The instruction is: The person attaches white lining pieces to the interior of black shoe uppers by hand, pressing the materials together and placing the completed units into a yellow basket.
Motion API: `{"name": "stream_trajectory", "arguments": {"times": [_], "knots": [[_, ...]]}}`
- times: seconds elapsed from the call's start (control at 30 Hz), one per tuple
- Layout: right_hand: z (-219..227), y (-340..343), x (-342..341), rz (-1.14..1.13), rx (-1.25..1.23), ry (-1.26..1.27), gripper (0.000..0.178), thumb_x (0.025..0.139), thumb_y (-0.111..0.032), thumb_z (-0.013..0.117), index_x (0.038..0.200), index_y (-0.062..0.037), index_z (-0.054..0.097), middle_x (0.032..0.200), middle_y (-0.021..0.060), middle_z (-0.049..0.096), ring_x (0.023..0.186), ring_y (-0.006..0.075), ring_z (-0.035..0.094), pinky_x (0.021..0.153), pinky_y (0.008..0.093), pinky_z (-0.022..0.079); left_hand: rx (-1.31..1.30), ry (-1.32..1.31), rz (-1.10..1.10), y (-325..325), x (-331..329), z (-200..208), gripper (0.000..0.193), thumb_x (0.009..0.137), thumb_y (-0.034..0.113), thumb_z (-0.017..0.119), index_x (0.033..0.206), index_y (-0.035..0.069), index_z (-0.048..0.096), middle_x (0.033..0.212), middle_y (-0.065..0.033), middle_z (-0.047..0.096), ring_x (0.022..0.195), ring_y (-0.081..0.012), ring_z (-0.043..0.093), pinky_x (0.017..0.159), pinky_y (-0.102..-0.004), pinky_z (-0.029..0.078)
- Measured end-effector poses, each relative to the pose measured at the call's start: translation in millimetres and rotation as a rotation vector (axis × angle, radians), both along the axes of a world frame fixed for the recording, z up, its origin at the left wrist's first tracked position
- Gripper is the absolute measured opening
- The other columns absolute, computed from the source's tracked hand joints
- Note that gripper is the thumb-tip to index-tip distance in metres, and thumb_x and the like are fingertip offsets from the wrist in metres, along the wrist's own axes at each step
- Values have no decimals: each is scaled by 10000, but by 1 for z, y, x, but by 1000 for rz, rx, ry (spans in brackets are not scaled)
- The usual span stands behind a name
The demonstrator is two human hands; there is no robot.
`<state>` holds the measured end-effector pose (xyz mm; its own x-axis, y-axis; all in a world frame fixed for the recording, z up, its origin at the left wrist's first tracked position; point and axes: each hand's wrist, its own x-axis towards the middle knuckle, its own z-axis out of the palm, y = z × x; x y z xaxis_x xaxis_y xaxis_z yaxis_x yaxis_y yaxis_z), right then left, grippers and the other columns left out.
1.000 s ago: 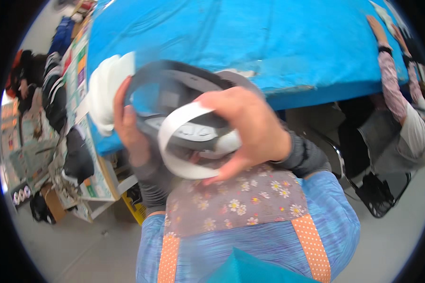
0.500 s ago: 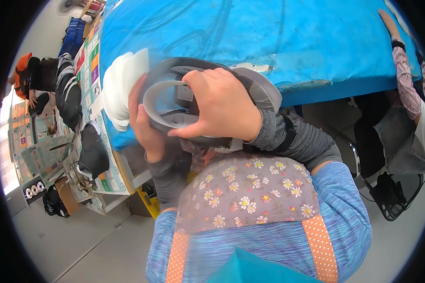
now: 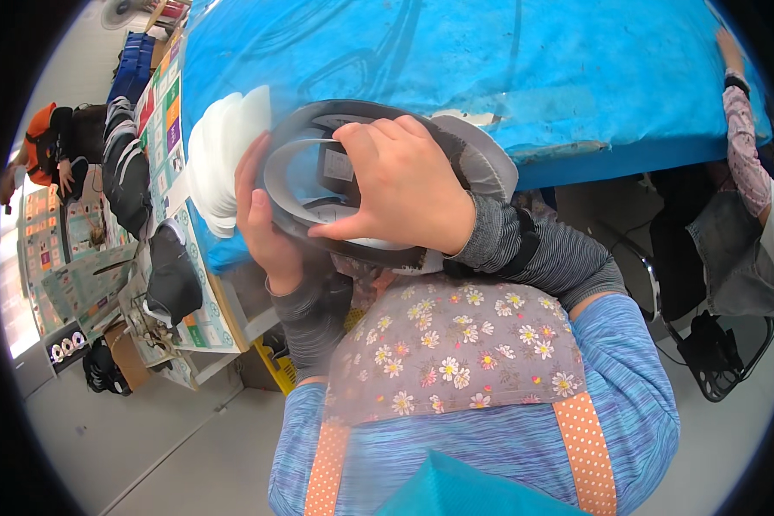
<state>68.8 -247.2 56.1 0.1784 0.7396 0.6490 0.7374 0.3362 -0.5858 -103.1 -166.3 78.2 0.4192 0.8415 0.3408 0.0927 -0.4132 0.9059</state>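
A dark cap (image 3: 365, 109) is held with its hollow inside facing up, near the table's front edge. Inside it curves a white flexible strip (image 3: 279, 182), bent into an open loop. My right hand (image 3: 414, 182) reaches over the cap, thumb and fingers gripping the strip on its right side. Against the cap's outer left side, my left hand (image 3: 267, 241) supports it; part of that hand is blurred. A grey, stitched-looking piece (image 3: 483, 155) of the cap sticks out beyond my right hand. Beside my left hand stands a stack of white curved visor-shaped pieces (image 3: 224, 159).
Blue sheeting covers the table (image 3: 456, 52), with a torn patch near its front edge. Dark caps (image 3: 174, 273) hang or lie by a side table at left. Another person's arm (image 3: 738, 120) rests on the table at far right, near a black chair (image 3: 714, 357).
The white strip sits lower within the cap, and more of the cap's dark rim shows. Both hands keep nearly the same hold. The person's arm at far right has shifted slightly.
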Motion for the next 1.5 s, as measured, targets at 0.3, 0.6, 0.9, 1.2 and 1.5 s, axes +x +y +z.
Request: {"name": "stream_trajectory", "arguments": {"times": [0.3,0.6,0.9,1.2,1.5], "knots": [[-1,-1,1,13,-11,17,764,593,-636,831,947,-32,523,781,63,582,788,247,606,784,363,427,-17,-39,-7,-1,1,-2,666,984,438,394,1372,-90,512,1461,-191,478,1334,-311,476,1128,-422,350],[1,-5,3,52,-91,35,848,593,-586,863,1120,3,555,924,135,667,902,311,657,843,395,452,-18,-30,-15,-1,2,-3,658,1019,440,323,1410,-64,479,1461,-192,484,1316,-288,501,1130,-421,362],[-1,-5,2,55,-107,54,867,571,-576,874,1133,6,564,948,132,678,923,296,666,855,393,444,-30,-17,-7,-2,3,-1,663,1006,431,336,1418,-70,471,1464,-191,483,1317,-282,500,1130,-414,362],[-3,-3,1,46,-98,54,885,559,-575,878,1150,1,561,954,123,678,930,289,665,864,395,434,-31,-10,-2,-1,2,-2,657,1004,420,341,1417,-73,473,1456,-194,491,1317,-281,500,1133,-413,358],[-1,3,-7,35,-107,24,853,579,-565,864,1128,12,558,899,105,650,905,281,643,854,392,421,-136,-122,6,-10,7,0,683,1005,436,313,1434,-79,444,1447,-204,498,1343,-297,473,1157,-419,320]]}}
